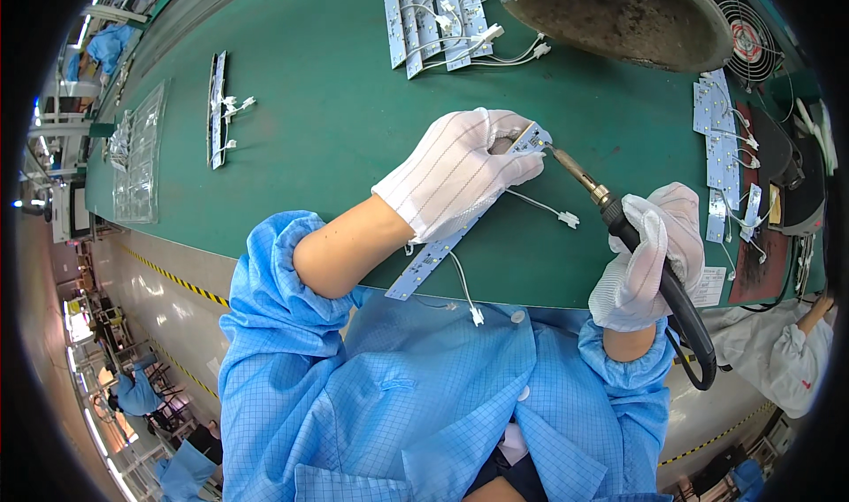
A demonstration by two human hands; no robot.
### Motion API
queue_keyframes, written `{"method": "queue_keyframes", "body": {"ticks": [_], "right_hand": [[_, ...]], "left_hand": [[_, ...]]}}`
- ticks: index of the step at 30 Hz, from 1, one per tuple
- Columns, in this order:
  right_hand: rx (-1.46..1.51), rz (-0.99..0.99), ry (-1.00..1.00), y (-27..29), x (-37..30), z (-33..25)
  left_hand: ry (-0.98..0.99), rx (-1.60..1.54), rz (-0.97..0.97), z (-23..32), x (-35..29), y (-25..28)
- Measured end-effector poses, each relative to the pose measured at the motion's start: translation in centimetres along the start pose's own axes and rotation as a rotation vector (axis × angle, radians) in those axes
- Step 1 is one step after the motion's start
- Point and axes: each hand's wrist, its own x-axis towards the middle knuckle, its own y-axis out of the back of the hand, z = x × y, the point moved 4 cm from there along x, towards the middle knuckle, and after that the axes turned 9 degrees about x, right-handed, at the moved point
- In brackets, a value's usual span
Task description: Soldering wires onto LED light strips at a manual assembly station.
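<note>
Left hand grips the LED strip, slanting at frame centre over the bench; right hand, right of centre, is wrapped round the soldering iron, tip at the strip's upper end. Step appears to be soldering; next calls for steady tip placement.

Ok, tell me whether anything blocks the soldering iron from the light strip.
Nothing visible does. The soldering iron in the right hand has its tip at the uncovered far end of the light strip. The left hand grips farther back; a white plug lies aside.
</note>
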Motion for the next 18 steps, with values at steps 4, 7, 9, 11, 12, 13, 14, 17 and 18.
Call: {"method": "queue_keyframes", "body": {"ticks": [4, 7, 9, 11, 12, 13, 14, 17, 18], "right_hand": [[-0.181, -0.018, 0.149, -0.3, -1.4, 0.1], [-0.389, -0.045, 0.401, -0.4, -2.8, 0.3], [-0.266, -0.17, 0.192, 0.1, -1.5, -0.2], [-0.28, -0.106, 0.26, 0.0, -1.3, 0.2], [-0.299, -0.045, 0.324, 0.1, -1.3, 0.3], [-0.275, 0.025, 0.214, 0.3, -1.6, 0.4], [-0.279, 0.029, 0.22, 0.5, -1.5, 0.6], [-0.157, 0.183, 0.118, 1.4, -1.1, 1.7], [-0.129, 0.178, 0.134, 0.7, -0.6, 1.3]], "left_hand": [[-0.135, 0.075, 0.061, -0.2, 0.0, -0.3], [-0.246, 0.174, 0.107, 0.2, -0.4, -0.1], [-0.213, 0.181, 0.077, 0.4, -0.4, 0.1], [-0.186, 0.191, 0.052, 0.8, -0.4, 0.5], [-0.136, 0.226, 0.031, 0.8, -0.3, 0.6], [-0.085, 0.261, 0.011, 0.8, -0.1, 0.8], [-0.04, 0.348, 0.133, 1.1, -0.4, 1.5], [-0.014, 0.525, 0.297, 1.5, -3.1, 3.0], [0.022, 0.627, 0.116, 1.1, -4.9, 3.1]]}}
